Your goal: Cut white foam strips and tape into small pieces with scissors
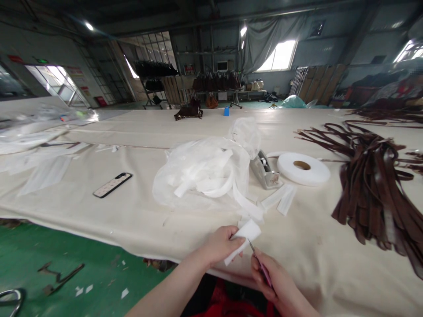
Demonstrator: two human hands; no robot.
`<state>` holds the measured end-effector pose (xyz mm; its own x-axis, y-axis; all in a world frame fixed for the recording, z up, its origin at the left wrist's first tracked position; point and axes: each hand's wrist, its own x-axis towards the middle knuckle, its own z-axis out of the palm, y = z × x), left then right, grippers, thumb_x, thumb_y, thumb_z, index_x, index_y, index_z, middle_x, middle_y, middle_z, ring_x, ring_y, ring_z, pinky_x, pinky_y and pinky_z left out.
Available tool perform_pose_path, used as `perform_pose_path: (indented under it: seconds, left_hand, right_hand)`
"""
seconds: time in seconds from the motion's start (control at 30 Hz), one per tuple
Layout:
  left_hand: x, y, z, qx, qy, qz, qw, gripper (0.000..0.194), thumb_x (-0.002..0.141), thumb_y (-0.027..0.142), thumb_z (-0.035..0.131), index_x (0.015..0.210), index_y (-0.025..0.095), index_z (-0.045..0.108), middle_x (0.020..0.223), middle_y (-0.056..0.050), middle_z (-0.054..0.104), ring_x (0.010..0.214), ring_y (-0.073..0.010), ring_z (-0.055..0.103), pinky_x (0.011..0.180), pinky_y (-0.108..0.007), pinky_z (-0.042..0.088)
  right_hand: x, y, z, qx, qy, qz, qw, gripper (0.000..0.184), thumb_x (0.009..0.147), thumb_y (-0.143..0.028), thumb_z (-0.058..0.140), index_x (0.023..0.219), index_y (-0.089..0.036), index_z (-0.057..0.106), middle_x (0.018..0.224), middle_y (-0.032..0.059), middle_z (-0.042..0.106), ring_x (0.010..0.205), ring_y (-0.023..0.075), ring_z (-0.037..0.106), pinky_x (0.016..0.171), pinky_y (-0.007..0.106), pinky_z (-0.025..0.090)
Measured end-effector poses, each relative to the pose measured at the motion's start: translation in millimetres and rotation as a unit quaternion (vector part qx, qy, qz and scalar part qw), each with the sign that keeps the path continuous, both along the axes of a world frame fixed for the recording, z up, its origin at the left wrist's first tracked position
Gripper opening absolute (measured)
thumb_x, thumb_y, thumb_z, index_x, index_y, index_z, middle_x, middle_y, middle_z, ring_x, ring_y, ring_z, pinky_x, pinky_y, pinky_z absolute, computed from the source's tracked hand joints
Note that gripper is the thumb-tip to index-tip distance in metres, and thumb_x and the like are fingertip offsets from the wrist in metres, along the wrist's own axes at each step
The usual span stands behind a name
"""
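Note:
My left hand [225, 243] is closed on a white foam strip [248, 231], thumb on top, near the table's front edge. The strip bends over, with its lower end hanging below the thumb. My right hand [269, 275] grips a slim pink-handled tool [264, 268] with a thin pointed metal tip. Its tip is at the strip's right edge; whether it is a knife or scissors I cannot tell. Just beyond the hands, a clear plastic bag [165, 180] holds several loose white strips. Cut white pieces [286, 200] lie right of it.
A tape dispenser [267, 171] and a white roll [304, 169] stand right of the bag. Brown leather straps [370, 189] are heaped at the right. A phone [113, 185] lies left on the cream-covered table [139, 224]. Scraps dot the green floor [105, 281].

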<state>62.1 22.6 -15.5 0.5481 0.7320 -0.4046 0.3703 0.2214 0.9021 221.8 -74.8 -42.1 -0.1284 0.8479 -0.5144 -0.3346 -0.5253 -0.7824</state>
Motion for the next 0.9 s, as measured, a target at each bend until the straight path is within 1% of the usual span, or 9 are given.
perform_pose_path:
  seconds: [0.07, 0.13, 0.27, 0.4, 0.5, 0.6, 0.67, 0.77, 0.9]
  left_hand:
    - [-1.6, 0.7, 2.3, 0.041, 0.000, -0.013, 0.999, 0.036, 0.079, 0.051, 0.058, 0.079, 0.015, 0.059, 0.066, 0.000, 0.061, 0.052, -0.0090, 0.048, 0.046, -0.019, 0.033]
    - [-2.6, 0.9, 4.3, 0.045, -0.011, -0.028, 0.999, 0.037, 0.079, 0.052, 0.058, 0.076, 0.015, 0.059, 0.065, 0.000, 0.060, 0.052, -0.0084, 0.046, 0.047, -0.019, 0.032]
    - [-3.4, 0.0, 7.0, -0.022, -0.046, -0.028, 0.998, 0.045, 0.075, 0.059, 0.061, 0.080, 0.015, 0.060, 0.065, 0.000, 0.061, 0.051, -0.0083, 0.046, 0.047, -0.019, 0.033]
    - [-4.6, 0.3, 9.3, -0.062, -0.063, -0.025, 0.996, 0.050, 0.069, 0.064, 0.066, 0.075, 0.014, 0.059, 0.060, 0.000, 0.060, 0.048, -0.0083, 0.047, 0.047, -0.020, 0.033]
    - [-4.7, 1.6, 10.5, -0.093, -0.065, -0.018, 0.993, 0.050, 0.065, 0.062, 0.069, 0.072, 0.014, 0.058, 0.056, 0.000, 0.059, 0.045, -0.0085, 0.046, 0.045, -0.021, 0.032]
    - [-3.3, 2.5, 10.7, -0.116, -0.069, 0.005, 0.991, 0.048, 0.063, 0.059, 0.071, 0.075, 0.013, 0.059, 0.055, 0.000, 0.058, 0.043, -0.0082, 0.045, 0.044, -0.021, 0.031]
    - [-2.0, 2.6, 11.0, -0.117, -0.063, 0.014, 0.991, 0.046, 0.063, 0.056, 0.070, 0.076, 0.013, 0.059, 0.056, 0.000, 0.059, 0.043, -0.0083, 0.046, 0.045, -0.021, 0.033]
    - [-0.4, 2.2, 12.2, -0.107, -0.033, 0.008, 0.994, 0.043, 0.065, 0.054, 0.068, 0.080, 0.014, 0.059, 0.059, 0.000, 0.060, 0.047, -0.0099, 0.050, 0.047, -0.022, 0.036]
    - [0.7, 0.6, 12.9, -0.080, -0.022, 0.011, 0.996, 0.040, 0.071, 0.052, 0.061, 0.083, 0.014, 0.060, 0.063, -0.001, 0.062, 0.053, -0.0113, 0.053, 0.051, -0.022, 0.038]
  right_hand:
    - [-1.0, 0.8, -0.1, 0.012, -0.015, -0.011, 1.000, 0.048, 0.079, -0.066, 0.051, 0.069, -0.020, 0.048, 0.046, -0.0086, 0.045, 0.028, 0.0006, 0.020, 0.033, 0.019, 0.005]
    - [-2.2, 2.5, 0.0, 0.022, -0.031, -0.025, 0.999, 0.049, 0.078, -0.067, 0.053, 0.068, -0.019, 0.048, 0.046, -0.0087, 0.044, 0.029, 0.0005, 0.021, 0.033, 0.019, 0.004]
    - [-5.6, 8.1, 4.7, 0.022, -0.027, -0.036, 0.999, 0.057, 0.066, -0.073, 0.062, 0.058, -0.020, 0.042, 0.041, -0.0113, 0.034, 0.028, -0.0003, 0.017, 0.032, 0.018, 0.005]
    - [-10.0, 12.0, 7.7, 0.026, -0.023, -0.016, 0.999, 0.063, 0.060, -0.079, 0.062, 0.053, -0.022, 0.037, 0.037, -0.0133, 0.024, 0.027, -0.0006, 0.012, 0.030, 0.019, 0.004]
    - [-12.2, 12.8, 3.7, 0.035, -0.025, -0.007, 0.999, 0.065, 0.058, -0.082, 0.060, 0.052, -0.022, 0.036, 0.036, -0.0134, 0.023, 0.026, -0.0005, 0.012, 0.030, 0.019, 0.002]
    - [-12.2, 13.0, -2.3, 0.036, -0.033, -0.013, 0.999, 0.065, 0.058, -0.083, 0.058, 0.054, -0.022, 0.037, 0.037, -0.0132, 0.024, 0.027, -0.0003, 0.012, 0.030, 0.019, 0.003]
    - [-11.4, 13.4, -5.4, 0.033, -0.040, -0.019, 0.998, 0.065, 0.057, -0.084, 0.058, 0.054, -0.023, 0.037, 0.037, -0.0135, 0.024, 0.028, -0.0001, 0.011, 0.030, 0.019, 0.004]
    - [-10.4, 14.3, -7.7, 0.024, -0.044, -0.021, 0.999, 0.065, 0.056, -0.084, 0.059, 0.054, -0.023, 0.037, 0.037, -0.0137, 0.024, 0.027, 0.0002, 0.011, 0.029, 0.019, 0.005]
    - [-10.6, 16.6, -7.5, 0.009, -0.027, -0.040, 0.999, 0.066, 0.053, -0.083, 0.062, 0.053, -0.022, 0.036, 0.036, -0.0141, 0.023, 0.028, -0.0007, 0.009, 0.030, 0.018, 0.004]
